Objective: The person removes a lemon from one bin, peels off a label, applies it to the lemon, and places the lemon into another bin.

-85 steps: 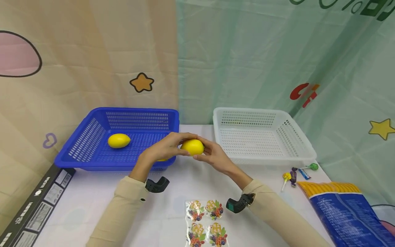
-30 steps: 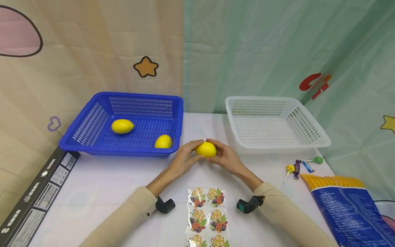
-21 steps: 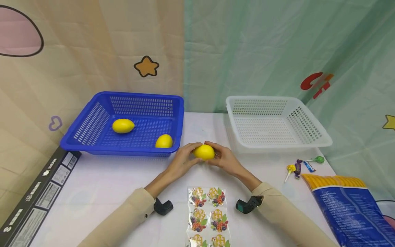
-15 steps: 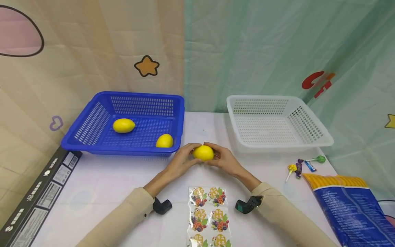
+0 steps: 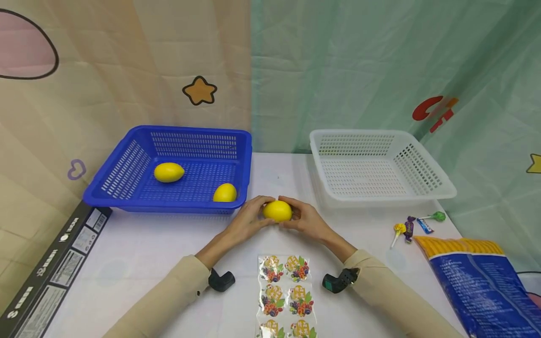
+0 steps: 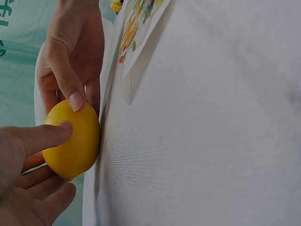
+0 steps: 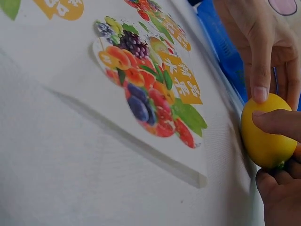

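Observation:
A yellow lemon (image 5: 277, 211) lies between both hands, close over the white table just in front of the gap between the two baskets. My left hand (image 5: 249, 219) grips its left side, with the thumb (image 6: 54, 136) pressed on the near face. From the other side my right hand (image 5: 307, 220) holds it, thumb and fingers curled about its end. In the right wrist view the lemon's (image 7: 269, 136) green stem end shows near the lower fingers. Nearer the person, a sheet of fruit stickers (image 5: 286, 293) lies flat on the table.
A blue basket (image 5: 169, 204) at back left holds two lemons (image 5: 169, 172). The white basket (image 5: 382, 199) stands at back right. Several wrapped sweets and lollipops (image 5: 399, 229) lie by a blue packet (image 5: 477, 281) on the right. A long black box (image 5: 55, 263) runs along the left edge.
Both hands have come down and nearer the person with the lemon, uncovering the second lemon in the blue basket. Over the last second the held lemon has shifted slightly left and nearer.

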### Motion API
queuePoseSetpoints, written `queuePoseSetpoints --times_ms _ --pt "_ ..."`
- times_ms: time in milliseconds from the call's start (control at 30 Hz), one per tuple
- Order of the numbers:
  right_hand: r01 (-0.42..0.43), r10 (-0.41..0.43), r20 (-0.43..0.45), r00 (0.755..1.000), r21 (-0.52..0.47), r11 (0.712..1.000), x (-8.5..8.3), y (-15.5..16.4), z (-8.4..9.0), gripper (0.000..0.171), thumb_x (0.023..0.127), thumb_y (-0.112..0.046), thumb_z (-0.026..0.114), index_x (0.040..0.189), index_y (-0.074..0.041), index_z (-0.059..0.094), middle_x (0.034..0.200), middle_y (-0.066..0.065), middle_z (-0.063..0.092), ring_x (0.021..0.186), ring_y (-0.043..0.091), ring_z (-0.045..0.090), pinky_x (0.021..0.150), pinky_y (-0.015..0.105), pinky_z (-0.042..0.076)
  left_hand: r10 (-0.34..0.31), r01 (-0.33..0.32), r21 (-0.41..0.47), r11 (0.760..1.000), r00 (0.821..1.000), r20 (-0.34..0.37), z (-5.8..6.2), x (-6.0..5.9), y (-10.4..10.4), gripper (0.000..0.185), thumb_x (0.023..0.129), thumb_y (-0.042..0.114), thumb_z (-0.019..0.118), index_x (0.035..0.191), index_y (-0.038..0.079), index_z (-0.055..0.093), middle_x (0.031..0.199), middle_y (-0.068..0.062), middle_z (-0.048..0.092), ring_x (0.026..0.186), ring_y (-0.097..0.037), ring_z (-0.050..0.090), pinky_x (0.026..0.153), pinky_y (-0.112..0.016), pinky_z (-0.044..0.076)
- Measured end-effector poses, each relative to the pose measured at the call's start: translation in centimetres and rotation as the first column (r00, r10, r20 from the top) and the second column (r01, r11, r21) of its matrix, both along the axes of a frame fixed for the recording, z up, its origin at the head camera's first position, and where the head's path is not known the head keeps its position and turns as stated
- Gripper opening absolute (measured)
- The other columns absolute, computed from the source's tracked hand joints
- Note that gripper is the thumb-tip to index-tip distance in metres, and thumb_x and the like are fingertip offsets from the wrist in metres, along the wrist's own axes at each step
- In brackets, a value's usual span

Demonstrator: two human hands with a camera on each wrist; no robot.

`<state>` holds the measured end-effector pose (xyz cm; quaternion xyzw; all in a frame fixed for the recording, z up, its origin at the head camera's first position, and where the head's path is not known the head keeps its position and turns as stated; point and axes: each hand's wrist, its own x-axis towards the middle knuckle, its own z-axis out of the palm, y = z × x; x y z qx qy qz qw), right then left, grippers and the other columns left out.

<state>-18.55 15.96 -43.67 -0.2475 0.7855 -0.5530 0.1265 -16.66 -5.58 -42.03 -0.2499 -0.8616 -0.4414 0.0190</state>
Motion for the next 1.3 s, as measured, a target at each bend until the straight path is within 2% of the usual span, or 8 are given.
queuePoseSetpoints --times_ms 300,467,700,833,1000,1100,1200,1300 --pt "0.028 -0.024 -0.038 0.999 0.100 0.995 0.7 1.4 1.1 0.080 0.084 -0.009 0.077 0.151 0.001 0.033 0.157 0.015 0.031 0.144 0.028 0.030 0.115 0.039 0.029 -0.001 0.001 -0.019 1.000 1.000 -0.001 0.1 0.0 0.3 0.053 0.083 0.008 0.079 0.130 0.000 0.057 0.132 -0.016 0.060 0.126 -0.031 0.052 0.109 -0.044 0.040" --pt "0.063 -0.054 -0.054 0.997 0.183 0.981 2.3 2.8 2.1 0.085 0.084 -0.014 0.079 0.152 0.000 0.031 0.158 0.015 0.029 0.145 0.031 0.028 0.115 0.043 0.028 -0.003 0.003 -0.035 0.999 1.000 0.017 0.3 0.1 0.4 0.053 0.084 0.010 0.079 0.131 0.000 0.057 0.132 -0.015 0.060 0.127 -0.030 0.052 0.110 -0.044 0.039" --pt "0.164 -0.115 -0.146 0.983 0.392 0.905 6.2 4.0 3.1 0.084 0.080 -0.023 0.083 0.148 0.000 0.038 0.150 0.019 0.041 0.128 0.042 0.049 0.103 0.052 0.044 -0.015 0.014 -0.040 0.999 1.000 -0.006 0.8 0.1 0.4 0.052 0.084 0.011 0.078 0.130 -0.001 0.058 0.131 -0.014 0.061 0.126 -0.030 0.052 0.110 -0.043 0.038" --pt "0.134 -0.045 -0.193 0.980 0.477 0.869 7.8 4.1 2.8 0.074 0.076 -0.031 0.086 0.136 0.000 0.055 0.134 0.012 0.056 0.114 0.030 0.058 0.095 0.046 0.051 -0.022 0.021 -0.034 0.999 1.000 -0.008 1.1 0.1 0.4 0.051 0.084 0.011 0.078 0.130 -0.001 0.059 0.131 -0.014 0.061 0.127 -0.030 0.052 0.110 -0.043 0.038" --pt "0.107 0.053 -0.264 0.963 0.558 0.823 9.1 3.7 2.2 0.063 0.073 -0.038 0.087 0.122 -0.005 0.065 0.120 0.002 0.057 0.108 0.019 0.055 0.093 0.042 0.050 -0.028 0.028 -0.019 0.999 1.000 -0.012 1.2 0.2 0.4 0.051 0.085 0.010 0.077 0.130 -0.002 0.058 0.132 -0.015 0.060 0.127 -0.031 0.052 0.110 -0.044 0.038" --pt "0.103 0.067 -0.277 0.959 0.555 0.825 9.5 3.4 2.0 0.051 0.072 -0.032 0.088 0.113 -0.009 0.068 0.115 -0.002 0.055 0.104 0.015 0.053 0.091 0.038 0.050 -0.034 0.034 -0.011 0.999 0.999 -0.010 1.3 0.3 0.5 0.050 0.086 0.010 0.076 0.131 -0.002 0.058 0.133 -0.014 0.060 0.128 -0.031 0.052 0.110 -0.044 0.038" --pt "0.083 0.064 -0.263 0.963 0.512 0.855 9.5 3.3 1.9 0.037 0.071 -0.026 0.089 0.099 -0.014 0.067 0.107 -0.005 0.055 0.095 0.013 0.053 0.081 0.032 0.050 -0.038 0.038 -0.009 0.999 0.999 -0.014 1.4 0.5 0.6 0.049 0.087 0.011 0.075 0.131 -0.002 0.058 0.133 -0.014 0.060 0.127 -0.030 0.052 0.110 -0.044 0.039" --pt "0.065 0.029 -0.196 0.980 0.458 0.887 9.3 3.3 1.9 0.035 0.069 -0.020 0.090 0.090 -0.017 0.061 0.097 -0.007 0.055 0.086 0.012 0.052 0.072 0.028 0.047 -0.041 0.041 -0.013 0.999 0.999 -0.025 1.5 0.6 0.7 0.048 0.088 0.012 0.075 0.131 -0.002 0.058 0.132 -0.014 0.060 0.126 -0.029 0.053 0.109 -0.043 0.040"
